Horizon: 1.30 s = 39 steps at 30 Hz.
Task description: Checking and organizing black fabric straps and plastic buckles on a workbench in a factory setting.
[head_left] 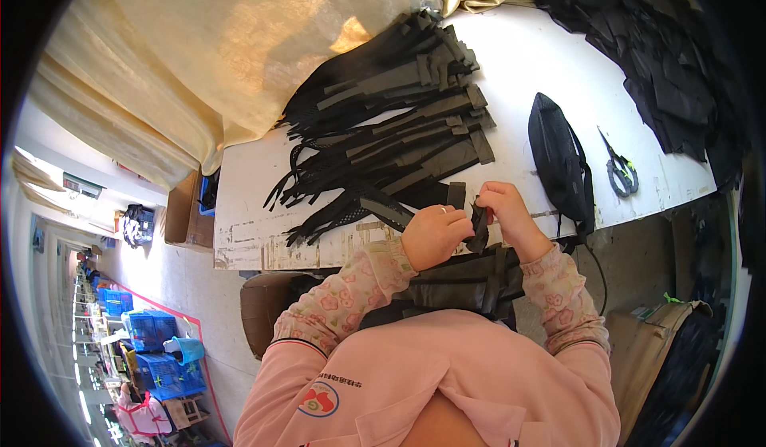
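Close together at the table's near edge, both my hands work on black fabric strips. My left hand (437, 233) has its fingers closed on a dark strap (456, 195), whose grey end sticks up past the fingertips. With thumb and finger, my right hand (508, 211) pinches a short black fabric strip (479, 238) that hangs down between the hands. How the two pieces join is hidden by the fingers. Just beyond my left hand lies a fanned pile of black mesh straps (383, 140) with flat grey-black ends pointing right.
Right of my hands lie a black mesh pouch (558, 156) and scissors (621, 177) with black handles on the white table (511, 72). A heap of black fabric pieces (654, 56) covers the far right. A cream curtain (239, 40) hangs at the far left; a cardboard box (650, 351) stands below right.
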### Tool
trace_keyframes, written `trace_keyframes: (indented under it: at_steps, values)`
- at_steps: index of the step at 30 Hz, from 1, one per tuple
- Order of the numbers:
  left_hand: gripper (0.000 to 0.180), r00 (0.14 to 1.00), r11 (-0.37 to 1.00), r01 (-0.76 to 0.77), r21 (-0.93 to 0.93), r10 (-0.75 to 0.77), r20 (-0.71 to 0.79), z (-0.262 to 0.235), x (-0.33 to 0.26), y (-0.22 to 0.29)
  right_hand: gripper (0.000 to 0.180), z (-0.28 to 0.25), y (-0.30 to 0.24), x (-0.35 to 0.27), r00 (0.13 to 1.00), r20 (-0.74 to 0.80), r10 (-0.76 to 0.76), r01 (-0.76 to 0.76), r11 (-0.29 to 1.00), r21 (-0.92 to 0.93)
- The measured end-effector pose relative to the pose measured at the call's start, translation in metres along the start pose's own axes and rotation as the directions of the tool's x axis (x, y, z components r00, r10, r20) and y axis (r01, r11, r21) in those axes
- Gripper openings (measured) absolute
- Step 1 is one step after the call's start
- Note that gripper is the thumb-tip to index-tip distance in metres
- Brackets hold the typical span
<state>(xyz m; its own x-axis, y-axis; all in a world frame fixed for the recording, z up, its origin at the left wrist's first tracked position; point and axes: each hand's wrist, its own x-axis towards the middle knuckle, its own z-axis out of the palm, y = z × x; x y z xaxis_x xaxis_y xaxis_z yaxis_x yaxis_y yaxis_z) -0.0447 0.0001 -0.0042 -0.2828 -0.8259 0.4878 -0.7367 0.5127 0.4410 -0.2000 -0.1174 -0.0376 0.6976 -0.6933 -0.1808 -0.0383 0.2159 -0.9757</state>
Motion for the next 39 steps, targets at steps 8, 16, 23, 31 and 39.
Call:
trace_keyframes:
  at_steps: [8,16,23,31,39]
  values:
    - [0.020,0.931,0.890,0.342,-0.302,-0.365,-0.024,-0.001,-0.004,0.001,0.025,0.019,0.001,-0.016,0.992,0.024,0.126,-0.127,0.939,0.320]
    - [0.015,0.833,0.367,0.439,-0.820,-0.509,0.218,-0.018,-0.004,-0.016,0.017,0.015,0.002,-0.021,0.981,0.184,-0.061,-0.005,0.940,0.341]
    - [0.015,0.883,0.511,0.334,-0.792,-0.464,0.073,-0.026,-0.001,-0.020,0.015,0.026,-0.001,-0.030,0.909,0.395,-0.134,-0.124,0.817,0.563]
    - [0.020,0.924,0.633,0.364,-0.683,-0.338,0.180,-0.040,0.011,-0.006,0.010,0.031,0.005,-0.021,0.955,0.002,-0.297,0.296,0.952,-0.076]
    - [0.027,0.675,0.501,0.734,-0.457,-0.613,0.411,-0.035,0.004,-0.031,0.014,0.031,-0.019,-0.029,0.990,0.018,-0.137,0.136,0.990,0.047]
